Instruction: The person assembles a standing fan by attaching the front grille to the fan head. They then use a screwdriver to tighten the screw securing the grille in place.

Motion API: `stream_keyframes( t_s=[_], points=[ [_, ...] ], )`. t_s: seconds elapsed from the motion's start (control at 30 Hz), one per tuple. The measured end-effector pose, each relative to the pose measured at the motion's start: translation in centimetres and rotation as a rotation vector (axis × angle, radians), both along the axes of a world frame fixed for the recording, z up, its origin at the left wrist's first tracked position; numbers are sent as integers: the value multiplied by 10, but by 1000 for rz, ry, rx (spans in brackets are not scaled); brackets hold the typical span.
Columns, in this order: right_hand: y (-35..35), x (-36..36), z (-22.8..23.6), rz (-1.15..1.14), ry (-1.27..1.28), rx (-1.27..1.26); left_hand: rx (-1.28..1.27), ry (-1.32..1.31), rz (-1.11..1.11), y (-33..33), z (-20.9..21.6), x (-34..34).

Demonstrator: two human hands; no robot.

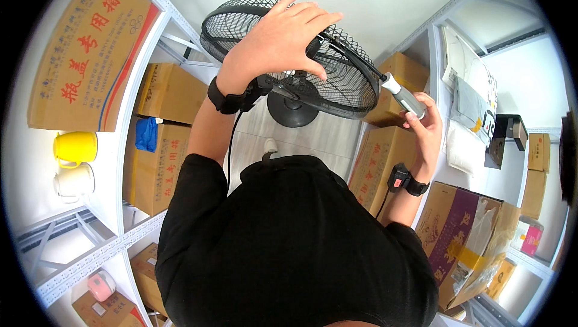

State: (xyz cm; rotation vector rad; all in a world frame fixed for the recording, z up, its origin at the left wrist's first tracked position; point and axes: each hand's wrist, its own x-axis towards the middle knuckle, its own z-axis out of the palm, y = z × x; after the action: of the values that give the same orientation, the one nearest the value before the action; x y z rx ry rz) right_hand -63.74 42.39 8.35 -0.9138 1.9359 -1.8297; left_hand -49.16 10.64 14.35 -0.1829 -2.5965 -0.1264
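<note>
A black pedestal fan (292,112) with a round wire guard stands ahead of me, its head tilted. My left hand (282,39) is over the guard, fingers spread and thumb apart; whether the fingertips touch the wire I cannot tell. At the right edge of the guard, my right hand (425,123) grips a screwdriver (402,95) by its grey-and-white handle. Its long dark shaft slants up and left across the front of the fan, and the tip is hard to make out near my left hand.
White metal shelves (125,170) flank me on both sides. Cardboard boxes (90,56) fill many of them. A yellow mug (76,148) and a white mug (74,182) sit at the left. An open carton (442,224) is at my right, beneath a white pouch (465,149).
</note>
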Motion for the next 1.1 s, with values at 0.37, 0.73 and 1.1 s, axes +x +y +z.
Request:
stream_keyframes(
  t_s=[0.37,0.73,1.1],
  points=[
    [-6,0,-3,-42,-11,78,32,88,-41,5,-2,-1],
    [-6,-10,-8,116,-176,124,66,41,-5,3,-3,1],
    [-5,-9,-5,36,-289,72,83,40,-2,6,-4,1]
  ],
)
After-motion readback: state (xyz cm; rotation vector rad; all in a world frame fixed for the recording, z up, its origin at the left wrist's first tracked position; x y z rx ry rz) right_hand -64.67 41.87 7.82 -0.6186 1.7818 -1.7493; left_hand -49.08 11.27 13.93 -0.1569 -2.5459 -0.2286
